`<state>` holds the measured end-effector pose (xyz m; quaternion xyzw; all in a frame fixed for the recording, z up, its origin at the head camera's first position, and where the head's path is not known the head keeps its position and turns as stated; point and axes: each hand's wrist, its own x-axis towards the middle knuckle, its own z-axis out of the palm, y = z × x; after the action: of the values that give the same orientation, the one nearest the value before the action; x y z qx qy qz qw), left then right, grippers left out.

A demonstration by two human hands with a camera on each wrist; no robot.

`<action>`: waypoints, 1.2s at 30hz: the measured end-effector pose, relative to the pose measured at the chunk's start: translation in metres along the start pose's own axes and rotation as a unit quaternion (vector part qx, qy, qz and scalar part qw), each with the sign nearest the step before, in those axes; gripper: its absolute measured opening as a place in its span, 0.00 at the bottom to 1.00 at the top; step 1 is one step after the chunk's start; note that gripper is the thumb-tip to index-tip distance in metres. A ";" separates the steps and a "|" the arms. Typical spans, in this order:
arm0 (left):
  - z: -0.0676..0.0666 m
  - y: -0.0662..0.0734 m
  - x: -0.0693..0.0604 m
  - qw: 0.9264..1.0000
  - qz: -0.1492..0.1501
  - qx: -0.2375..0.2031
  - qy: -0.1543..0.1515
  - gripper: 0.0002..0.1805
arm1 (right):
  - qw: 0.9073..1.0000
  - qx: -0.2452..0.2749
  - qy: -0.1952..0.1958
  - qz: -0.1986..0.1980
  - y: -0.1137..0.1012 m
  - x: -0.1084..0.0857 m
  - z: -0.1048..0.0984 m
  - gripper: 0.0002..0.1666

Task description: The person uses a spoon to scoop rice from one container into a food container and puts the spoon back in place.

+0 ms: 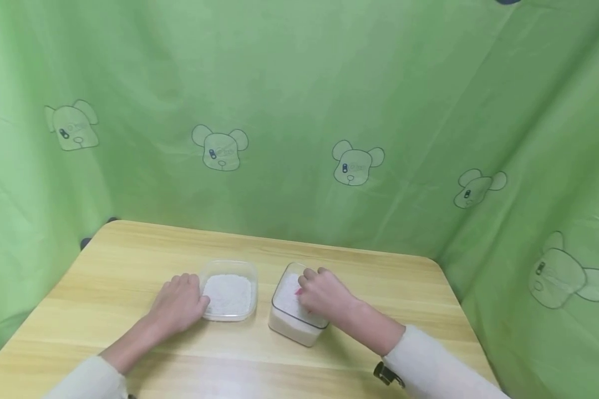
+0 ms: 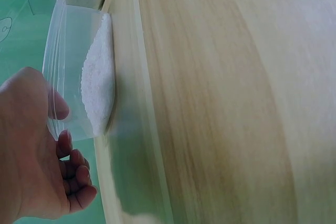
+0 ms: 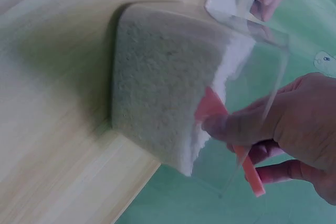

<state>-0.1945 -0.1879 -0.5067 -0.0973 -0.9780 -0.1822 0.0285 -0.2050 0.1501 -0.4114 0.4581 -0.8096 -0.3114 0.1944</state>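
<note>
My right hand [image 1: 324,293] grips a pinkish-red scoop [image 3: 251,169] by its handle, thumb on one side and fingers on the other. The scoop's head dips into the white, rice-like grains that fill much of a tall clear canister [image 1: 292,327]. Left of it stands a shallow clear plastic container [image 1: 228,317] with a low heap of similar white grains [image 2: 98,77]. My left hand [image 1: 179,302] holds this container at its left side, thumb and index finger at the rim, the other fingers curled outside it.
Both vessels stand on a light wood-grain table [image 1: 219,360]. A green curtain [image 1: 289,83] with printed animal heads hangs behind the table and along its sides. A dark strap buckle [image 1: 386,374] hangs by the right sleeve.
</note>
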 end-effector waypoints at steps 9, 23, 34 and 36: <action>-0.003 -0.001 -0.003 1.000 -0.006 -0.003 0.000 0.14 | 1.000 -0.021 0.003 -0.004 -0.004 0.005 0.001 0.12; -0.001 0.000 0.002 1.000 -0.008 0.003 -0.005 0.14 | 0.999 -0.035 -0.031 -0.006 -0.002 0.003 0.003 0.12; -0.002 0.000 0.000 1.000 -0.003 0.000 0.001 0.14 | 0.999 0.032 -0.027 0.001 0.003 -0.006 0.012 0.15; -0.001 -0.001 0.000 1.000 -0.002 0.002 0.000 0.14 | 0.999 0.037 -0.023 0.002 0.004 -0.007 0.012 0.16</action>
<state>-0.1944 -0.1890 -0.5055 -0.0950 -0.9785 -0.1808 0.0285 -0.2112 0.1618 -0.4177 0.4560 -0.8259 -0.2910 0.1590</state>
